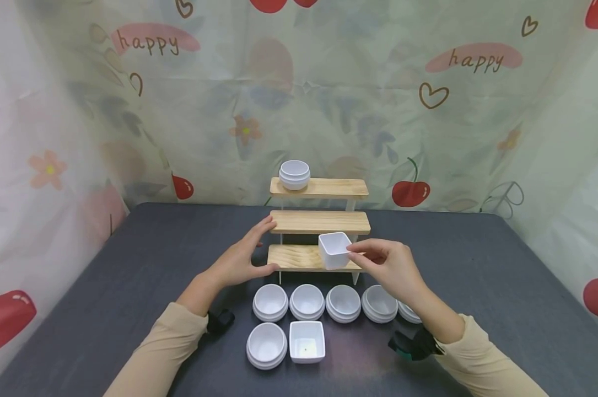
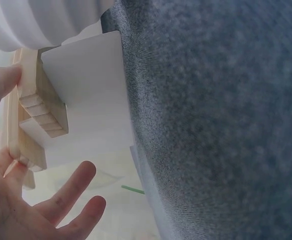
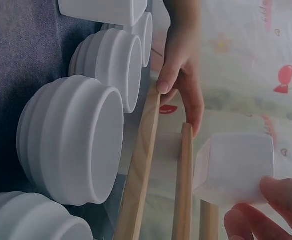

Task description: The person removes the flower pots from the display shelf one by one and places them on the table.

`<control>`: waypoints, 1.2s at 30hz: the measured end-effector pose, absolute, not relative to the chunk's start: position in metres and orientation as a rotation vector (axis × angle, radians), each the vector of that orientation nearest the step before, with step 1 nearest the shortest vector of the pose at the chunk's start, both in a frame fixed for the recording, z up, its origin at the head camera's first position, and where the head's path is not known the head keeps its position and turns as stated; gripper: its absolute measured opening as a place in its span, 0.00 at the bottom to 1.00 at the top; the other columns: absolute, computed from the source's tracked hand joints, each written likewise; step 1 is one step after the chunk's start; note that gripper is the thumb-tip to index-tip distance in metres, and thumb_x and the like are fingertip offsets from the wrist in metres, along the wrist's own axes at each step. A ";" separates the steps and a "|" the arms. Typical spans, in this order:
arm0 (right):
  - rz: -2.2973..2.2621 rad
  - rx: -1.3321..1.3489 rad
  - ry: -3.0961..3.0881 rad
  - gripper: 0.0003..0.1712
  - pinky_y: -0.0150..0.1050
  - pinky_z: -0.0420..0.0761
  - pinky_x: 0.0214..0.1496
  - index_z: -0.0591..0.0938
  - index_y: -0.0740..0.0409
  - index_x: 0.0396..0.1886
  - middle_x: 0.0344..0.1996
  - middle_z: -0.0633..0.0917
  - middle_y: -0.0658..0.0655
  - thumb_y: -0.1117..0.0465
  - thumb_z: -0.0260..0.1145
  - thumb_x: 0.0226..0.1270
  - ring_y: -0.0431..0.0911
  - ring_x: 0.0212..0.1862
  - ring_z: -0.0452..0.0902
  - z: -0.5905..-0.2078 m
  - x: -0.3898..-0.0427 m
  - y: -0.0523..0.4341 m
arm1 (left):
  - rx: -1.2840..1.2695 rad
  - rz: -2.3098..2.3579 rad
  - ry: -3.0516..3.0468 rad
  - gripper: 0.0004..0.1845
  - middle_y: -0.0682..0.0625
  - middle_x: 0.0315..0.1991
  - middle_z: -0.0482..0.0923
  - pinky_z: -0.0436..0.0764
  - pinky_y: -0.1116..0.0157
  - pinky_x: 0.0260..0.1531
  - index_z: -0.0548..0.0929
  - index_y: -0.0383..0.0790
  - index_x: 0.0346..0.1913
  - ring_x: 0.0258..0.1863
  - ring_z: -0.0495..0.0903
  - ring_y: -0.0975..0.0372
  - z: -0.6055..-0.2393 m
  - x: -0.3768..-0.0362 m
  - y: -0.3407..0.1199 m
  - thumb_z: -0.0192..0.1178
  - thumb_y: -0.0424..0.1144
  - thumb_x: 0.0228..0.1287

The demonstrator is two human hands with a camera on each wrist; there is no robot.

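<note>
My right hand [image 1: 390, 264] pinches a small white square bowl [image 1: 334, 255] by its right side, thumb against fingertips. In the head view the bowl overlaps the lowest board of a three-tier wooden display stand [image 1: 303, 221]; the right wrist view shows it [image 3: 238, 167] close in front of the boards. My left hand [image 1: 239, 260] rests on the stand's left end, its thumb at the lowest board [image 2: 33, 87] and fingertips at the middle one. Its other fingers [image 2: 75, 187] reach out straight. A white round bowl [image 1: 294, 176] sits at the left of the top board.
In front of the stand, a row of several white round bowls [image 1: 270, 303] with ribbed sides stands on the dark tablecloth [image 1: 105, 331]. Nearer me are another round bowl [image 1: 267, 344] and a square bowl [image 1: 307, 341]. A printed curtain [image 1: 328, 110] hangs behind the table.
</note>
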State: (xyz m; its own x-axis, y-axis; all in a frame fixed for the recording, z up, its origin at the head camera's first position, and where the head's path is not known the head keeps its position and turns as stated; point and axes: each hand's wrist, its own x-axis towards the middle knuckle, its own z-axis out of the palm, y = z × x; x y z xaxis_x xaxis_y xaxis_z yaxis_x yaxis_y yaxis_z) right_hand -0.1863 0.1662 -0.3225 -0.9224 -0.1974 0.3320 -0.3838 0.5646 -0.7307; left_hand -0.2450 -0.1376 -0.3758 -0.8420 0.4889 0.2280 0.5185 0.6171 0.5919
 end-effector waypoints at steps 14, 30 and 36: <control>1.276 0.487 -2.609 0.09 0.28 0.82 0.30 0.86 0.56 0.39 0.35 0.88 0.56 0.65 0.69 0.56 0.39 0.27 0.80 -0.326 -0.180 0.169 | -0.891 -1.036 -2.757 0.48 0.49 0.76 0.41 0.74 0.52 0.61 0.49 0.48 0.73 0.67 0.65 0.49 -0.379 -0.247 -0.138 0.68 0.45 0.54; 1.282 0.543 -2.558 0.08 0.28 0.81 0.29 0.87 0.56 0.36 0.31 0.87 0.55 0.65 0.70 0.55 0.31 0.25 0.78 -0.331 -0.172 0.171 | -0.885 -1.033 -2.765 0.48 0.49 0.76 0.41 0.75 0.50 0.60 0.49 0.49 0.73 0.64 0.68 0.47 -0.380 -0.246 -0.138 0.67 0.46 0.54; 1.274 0.544 -2.577 0.08 0.28 0.82 0.30 0.87 0.55 0.36 0.32 0.88 0.54 0.64 0.70 0.55 0.32 0.26 0.78 -0.332 -0.170 0.172 | -0.891 -1.034 -2.759 0.48 0.49 0.76 0.40 0.75 0.50 0.60 0.49 0.48 0.73 0.65 0.67 0.47 -0.380 -0.246 -0.138 0.67 0.45 0.54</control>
